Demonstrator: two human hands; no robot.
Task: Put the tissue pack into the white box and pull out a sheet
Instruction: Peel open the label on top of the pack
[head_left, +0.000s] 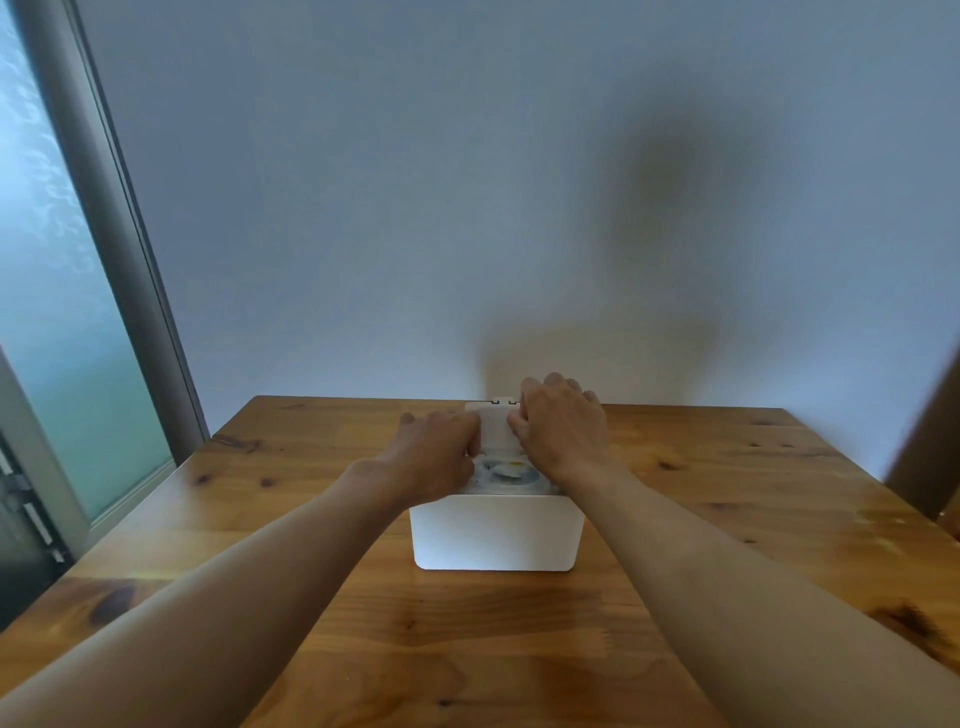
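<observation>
A white box (496, 532) stands on the wooden table (311, 597) in front of me. Inside its open top lies the tissue pack (504, 474), clear wrapping with a pale printed patch showing. The box's white lid (497, 426) is tilted over the back half of the opening. My left hand (439, 452) grips the lid's left edge and my right hand (563, 428) grips its right edge, fingers curled around it. Most of the pack is hidden by my hands and the lid.
The table's far edge meets a plain pale wall just behind the box. A frosted window with a grey frame (78, 312) runs along the left. A dark brown object (930, 441) stands at the right edge.
</observation>
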